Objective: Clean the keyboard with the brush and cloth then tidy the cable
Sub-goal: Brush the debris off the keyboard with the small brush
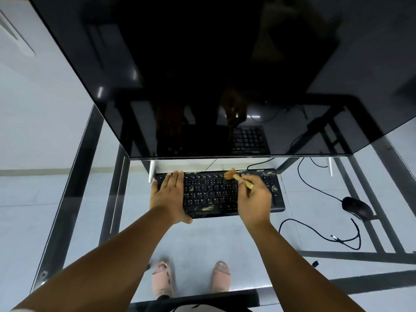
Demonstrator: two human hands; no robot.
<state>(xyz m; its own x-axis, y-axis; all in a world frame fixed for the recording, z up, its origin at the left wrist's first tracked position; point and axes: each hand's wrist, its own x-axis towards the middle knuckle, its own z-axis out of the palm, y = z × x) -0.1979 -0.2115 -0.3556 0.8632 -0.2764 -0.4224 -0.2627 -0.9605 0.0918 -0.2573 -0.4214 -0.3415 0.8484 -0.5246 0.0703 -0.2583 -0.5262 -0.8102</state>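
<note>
Right hand [254, 199] pinches the tan wooden brush [234, 175] at the black plastic keyboard's [213, 194] one o'clock; flat, spread left hand [167, 197] steadies it. Hard strokes could scatter debris deeper between keys.

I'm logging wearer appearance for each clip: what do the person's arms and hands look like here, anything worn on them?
Both forearms are bare all the way from the bottom of the picture to the wrists. No sleeve, glove, watch, bracelet or ring shows on the left hand or the right hand. A pale strip at the lower left corner may be a sleeve hem, but it is too small to tell.
</note>
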